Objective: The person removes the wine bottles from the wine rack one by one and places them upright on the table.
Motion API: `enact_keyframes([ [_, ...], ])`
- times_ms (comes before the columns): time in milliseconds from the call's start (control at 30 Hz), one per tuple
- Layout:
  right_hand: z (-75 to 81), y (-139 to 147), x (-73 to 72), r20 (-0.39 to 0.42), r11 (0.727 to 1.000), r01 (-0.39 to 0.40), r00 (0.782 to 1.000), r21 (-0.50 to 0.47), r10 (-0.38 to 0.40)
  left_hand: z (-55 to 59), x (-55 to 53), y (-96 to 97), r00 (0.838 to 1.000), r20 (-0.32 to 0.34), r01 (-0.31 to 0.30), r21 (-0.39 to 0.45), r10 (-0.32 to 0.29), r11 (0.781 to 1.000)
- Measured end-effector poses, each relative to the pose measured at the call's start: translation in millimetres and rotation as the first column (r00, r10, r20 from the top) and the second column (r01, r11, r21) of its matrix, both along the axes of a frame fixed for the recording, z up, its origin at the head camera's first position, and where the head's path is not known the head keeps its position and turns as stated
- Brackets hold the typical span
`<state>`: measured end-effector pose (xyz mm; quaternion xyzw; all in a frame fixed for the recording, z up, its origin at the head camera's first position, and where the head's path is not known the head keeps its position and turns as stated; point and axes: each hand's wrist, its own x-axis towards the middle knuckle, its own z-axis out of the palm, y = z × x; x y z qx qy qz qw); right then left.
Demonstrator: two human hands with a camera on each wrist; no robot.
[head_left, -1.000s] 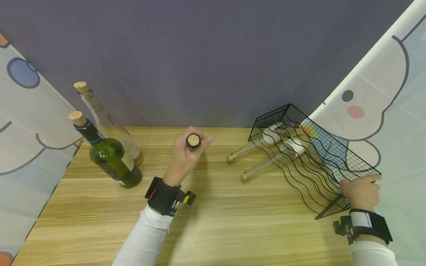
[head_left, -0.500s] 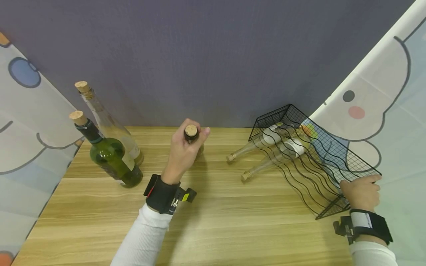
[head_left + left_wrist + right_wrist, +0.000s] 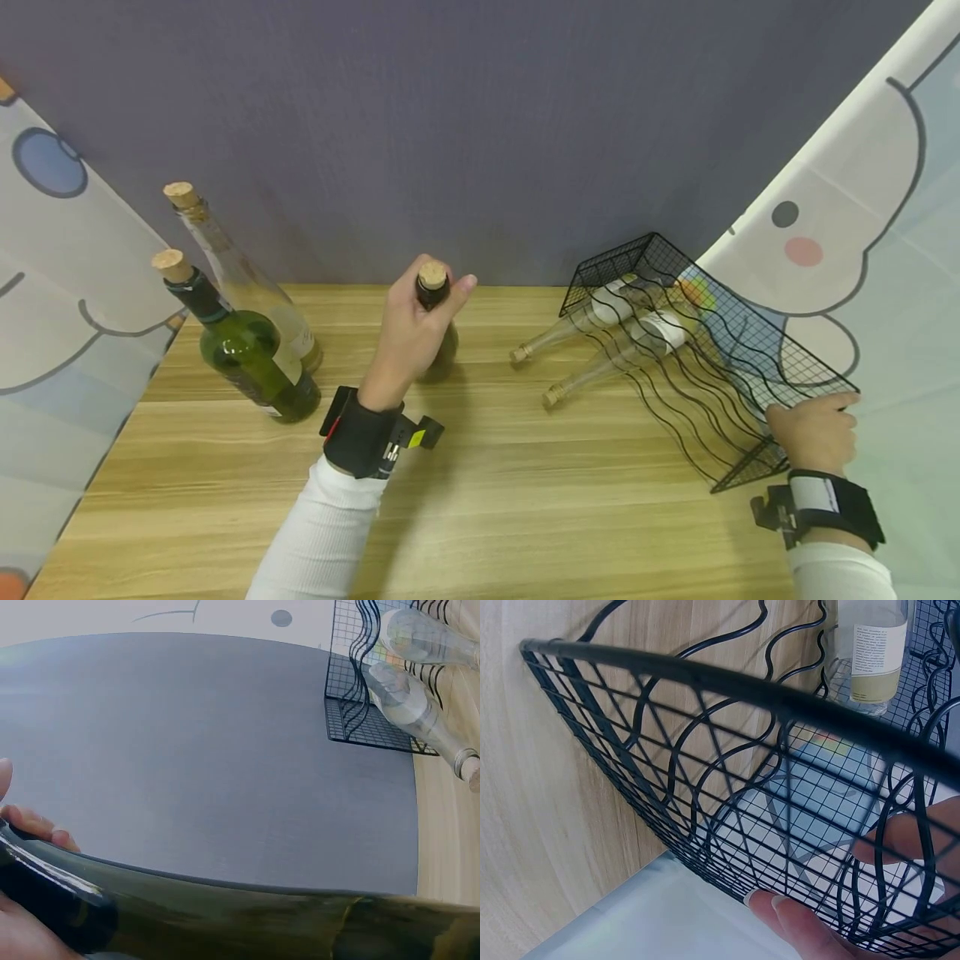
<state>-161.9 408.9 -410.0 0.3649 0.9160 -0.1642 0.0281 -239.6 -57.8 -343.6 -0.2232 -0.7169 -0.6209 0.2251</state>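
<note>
My left hand [image 3: 408, 333] grips a dark green wine bottle [image 3: 446, 350] by its neck, below the cork. In the left wrist view that bottle [image 3: 225, 911] crosses the lower edge, fingers wrapped around its dark neck. My right hand [image 3: 813, 433] holds the near right end of a black wire wine rack [image 3: 757, 313]; in the right wrist view, thumb and fingers [image 3: 802, 930] pinch the mesh. Inside the rack lie two corked clear bottles, one farther back [image 3: 611, 307] and one nearer [image 3: 658, 332], their necks pointing left over the table. Whether the gripped bottle touches the table is unclear.
On the left of the wooden table [image 3: 525, 500] stand a green corked bottle [image 3: 247, 350] and, behind it, a clear corked bottle [image 3: 251, 283]. A grey panel [image 3: 450, 142] rises along the back edge. Cartoon-printed cloth [image 3: 847, 242] borders both sides.
My left hand and its bottle have moved up the head view, away from me, and more of the bottle's body shows below the hand. My right hand and the rack have stayed put.
</note>
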Motion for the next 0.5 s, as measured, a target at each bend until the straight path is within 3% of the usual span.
enact_keyframes([
  [500, -0.2, 0.6, 0.1, 0.008, 1.0, -0.016, 1.0, 0.003, 0.016, 8.2, 1.1, -2.6, 0.995, 0.093, -0.021, 0.039, 0.017, 0.999],
])
